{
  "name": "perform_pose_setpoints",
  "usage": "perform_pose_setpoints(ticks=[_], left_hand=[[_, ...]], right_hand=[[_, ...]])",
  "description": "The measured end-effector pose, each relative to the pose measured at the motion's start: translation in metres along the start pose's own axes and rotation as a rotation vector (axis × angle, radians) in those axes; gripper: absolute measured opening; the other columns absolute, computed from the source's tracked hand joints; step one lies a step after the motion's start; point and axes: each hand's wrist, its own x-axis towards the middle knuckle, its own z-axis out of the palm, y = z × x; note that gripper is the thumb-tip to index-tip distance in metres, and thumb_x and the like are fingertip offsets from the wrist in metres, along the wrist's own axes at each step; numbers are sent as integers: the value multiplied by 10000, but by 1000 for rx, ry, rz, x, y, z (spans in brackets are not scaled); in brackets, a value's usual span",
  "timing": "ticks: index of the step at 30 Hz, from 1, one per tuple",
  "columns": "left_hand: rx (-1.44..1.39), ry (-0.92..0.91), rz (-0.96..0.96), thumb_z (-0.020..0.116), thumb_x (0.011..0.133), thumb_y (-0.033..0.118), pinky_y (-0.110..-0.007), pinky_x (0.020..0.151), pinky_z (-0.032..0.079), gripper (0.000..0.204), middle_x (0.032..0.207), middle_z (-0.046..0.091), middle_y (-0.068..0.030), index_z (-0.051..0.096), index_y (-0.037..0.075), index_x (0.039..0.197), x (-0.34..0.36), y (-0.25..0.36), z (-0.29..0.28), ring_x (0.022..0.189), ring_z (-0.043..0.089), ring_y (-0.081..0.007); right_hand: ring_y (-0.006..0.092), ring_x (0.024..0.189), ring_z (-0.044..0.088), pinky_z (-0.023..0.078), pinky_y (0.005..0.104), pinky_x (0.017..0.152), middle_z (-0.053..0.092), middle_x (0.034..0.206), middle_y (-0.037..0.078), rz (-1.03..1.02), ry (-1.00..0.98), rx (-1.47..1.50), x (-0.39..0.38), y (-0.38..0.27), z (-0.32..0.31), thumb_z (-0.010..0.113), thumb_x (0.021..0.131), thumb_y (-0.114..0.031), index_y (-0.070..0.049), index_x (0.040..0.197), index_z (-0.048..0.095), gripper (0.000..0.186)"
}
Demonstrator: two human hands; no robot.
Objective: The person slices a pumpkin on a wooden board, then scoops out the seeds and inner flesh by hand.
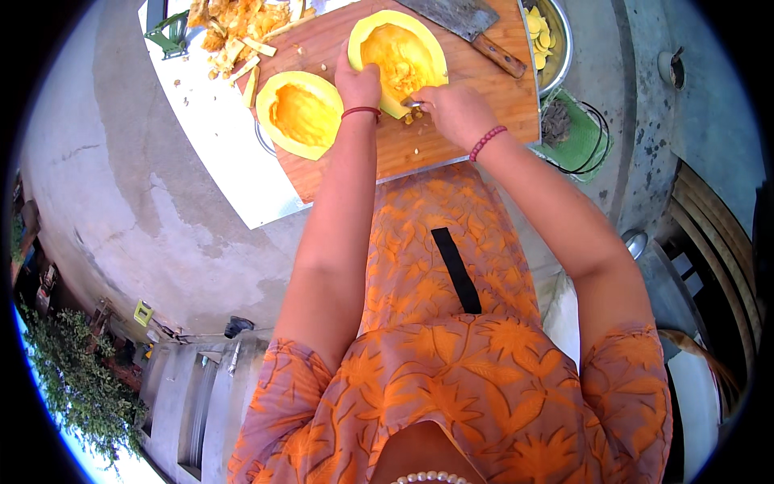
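A peeled, hollowed pumpkin half (403,60) is tilted up on the wooden cutting board (492,101). My left hand (360,85) grips its left side, the fingers partly hidden behind it. In my right hand (458,114) is a small metal tool, apparently a spoon (412,102), held at the half's lower rim; its far end is hard to make out. Orange pulp lies inside the half, and some bits sit on the board below the tool. Left of my left wrist rests a second hollowed pumpkin half (299,114), cut side up.
A cleaver (498,55) lies at the board's far right. Beyond the right edge stand a metal bowl (564,48) of yellow slices and a green container (588,149). Pulp and peelings (242,32) are heaped at the far left, beside a green plastic object (168,36).
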Motion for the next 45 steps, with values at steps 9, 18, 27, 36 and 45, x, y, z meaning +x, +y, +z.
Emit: perform_pose_setpoints(ticks=[9,18,27,36,45], left_hand=[[178,-17,66,539,783,-116,-337,897,547,629,1188,679,-172,511,22,1397,13,3,-9,1037,685,-245],[325,-48,32,519,789,-104,-345,920,541,620,1203,673,-181,503,17,1397,16,31,10,1066,676,-267],[293,-40,79,518,767,-140,-344,930,532,630,1198,662,-189,496,16,1377,12,38,16,1080,667,-279],[350,12,91,527,774,-132,-366,991,499,647,1246,636,-221,476,25,1399,12,36,11,1146,637,-333],[517,101,231,529,773,-136,-395,1024,477,618,1280,611,-228,533,48,1362,5,31,26,1205,589,-365]], right_hand=[[356,844,683,548,451,777,713,924,179,47,-44,-12,-4,-4,-2,618,941,-177,-131,1096,734,199],[333,904,701,563,442,792,725,958,150,85,60,-108,37,-23,10,562,919,-127,-147,1100,720,241],[329,885,710,566,449,798,726,955,172,40,223,-138,74,-26,-16,561,916,-113,-105,1088,721,234],[339,931,707,566,451,827,727,975,175,91,165,-129,58,-33,-25,583,916,-127,-121,1089,730,227],[366,898,701,557,465,824,713,928,213,205,24,-114,11,-22,-5,552,937,-139,-103,1061,737,226]])
